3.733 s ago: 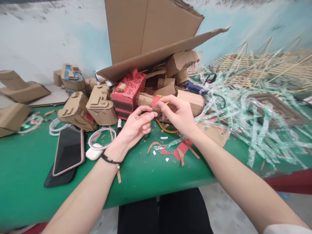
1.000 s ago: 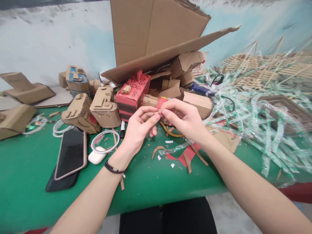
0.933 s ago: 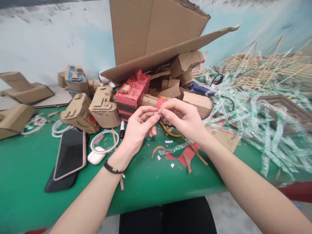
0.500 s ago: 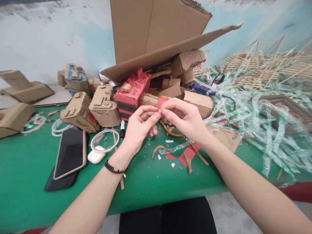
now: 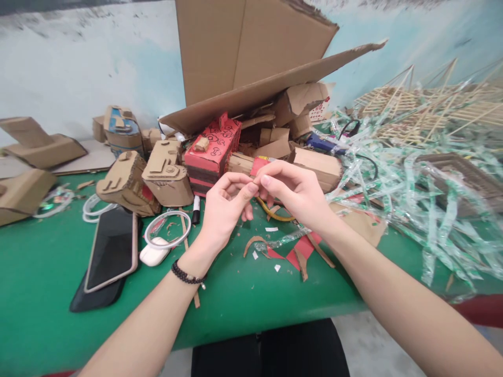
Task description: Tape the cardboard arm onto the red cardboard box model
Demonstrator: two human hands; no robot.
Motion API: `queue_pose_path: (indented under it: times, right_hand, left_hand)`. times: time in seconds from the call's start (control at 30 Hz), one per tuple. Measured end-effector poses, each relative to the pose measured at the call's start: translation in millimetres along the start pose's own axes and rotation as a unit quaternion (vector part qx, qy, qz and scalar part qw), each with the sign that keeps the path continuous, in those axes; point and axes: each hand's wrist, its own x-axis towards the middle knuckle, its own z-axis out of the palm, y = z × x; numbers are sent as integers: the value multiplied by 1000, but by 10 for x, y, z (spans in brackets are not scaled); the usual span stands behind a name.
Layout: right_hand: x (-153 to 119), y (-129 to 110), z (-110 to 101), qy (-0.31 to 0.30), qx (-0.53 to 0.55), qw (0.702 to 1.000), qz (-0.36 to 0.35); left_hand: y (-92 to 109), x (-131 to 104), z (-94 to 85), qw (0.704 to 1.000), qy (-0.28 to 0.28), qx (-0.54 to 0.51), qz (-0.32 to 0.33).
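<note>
While your left hand (image 5: 226,209) and right hand (image 5: 301,193) meet fingertip to fingertip above the green bench (image 5: 236,309), your grip is together on both sides, thumb against forefinger, though whether something tiny is pinched there you cannot tell from this view. Nearest to your right hand is the yellow ring (image 5: 280,215), lying on the bench just below the fingers and partly hidden by them. Beyond your left hand sits the red box (image 5: 214,149), its top marked with black drawings, and beside it are two brown cardboard models (image 5: 167,175). Closer to your left wrist, which wears a black beaded bracelet (image 5: 188,275), you have the black and white marker (image 5: 196,209), then a clear ring (image 5: 146,229) overlapping a small white case (image 5: 154,255). Farther left, a phone (image 5: 112,248) lies partly over a dark flat item (image 5: 94,298). In front of your hands, red paper (image 5: 304,250) lies among thin cardboard offcuts and white bits. Behind everything, a large cardboard sheet (image 5: 212,52) stands by the wall, and to your right a tangle of clear and green strips (image 5: 416,209) spreads in front of stick frames (image 5: 401,104)
</note>
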Motion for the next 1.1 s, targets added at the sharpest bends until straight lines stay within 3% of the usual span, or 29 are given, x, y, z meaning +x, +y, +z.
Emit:
queue_pose_path:
  times: [0.3,0.43,0.7,0.9,1.1]
  right_hand:
    - [19,40,33,-3,139,987,86]
    - [26,64,20,31,175,979,95]
    - [12,118,24,41,143,985,90]
    - [-30,118,70,14,173,980,97]
    - [-57,102,107,18,204,971,124]
  left_hand:
    - [90,-37,18,999,9,32,17]
    - [105,-70,31,998,20,51,39]
    - [96,-154,75,979,85,147,112]
    - [116,-155,49,937,113,249,215]
    - [101,-115,-31,863,125,347,346]
